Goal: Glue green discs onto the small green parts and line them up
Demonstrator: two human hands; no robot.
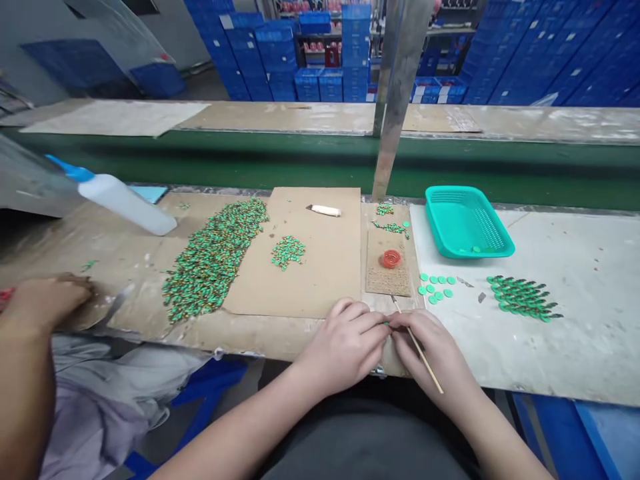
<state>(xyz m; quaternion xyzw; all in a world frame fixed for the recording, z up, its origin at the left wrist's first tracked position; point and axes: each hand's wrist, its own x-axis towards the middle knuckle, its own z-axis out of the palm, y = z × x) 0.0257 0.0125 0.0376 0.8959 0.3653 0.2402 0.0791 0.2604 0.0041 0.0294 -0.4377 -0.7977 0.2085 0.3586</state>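
Observation:
My left hand (350, 340) and my right hand (430, 343) meet at the table's front edge, fingertips together. A bit of a small green piece (387, 324) shows between them; the fingers of my left hand are closed on it and hide most of it. A thin wooden stick (424, 360) with a dark tip lies across my closed right hand, held by its fingers. Just beyond the tip is a brown board (375, 283) bearing a red cap-like cup (391, 259). Green discs (439, 296) lie flat to the right of the board.
A large heap of small green-and-brown pieces (213, 260) lies left of a cardboard sheet (320, 280). On the sheet are a smaller pile (289, 252) and a white-wrapped blade (325, 211). Rightward stand a teal basket (450, 250) and rows of assembled pieces (523, 298). Another person's hand (55, 300) rests left.

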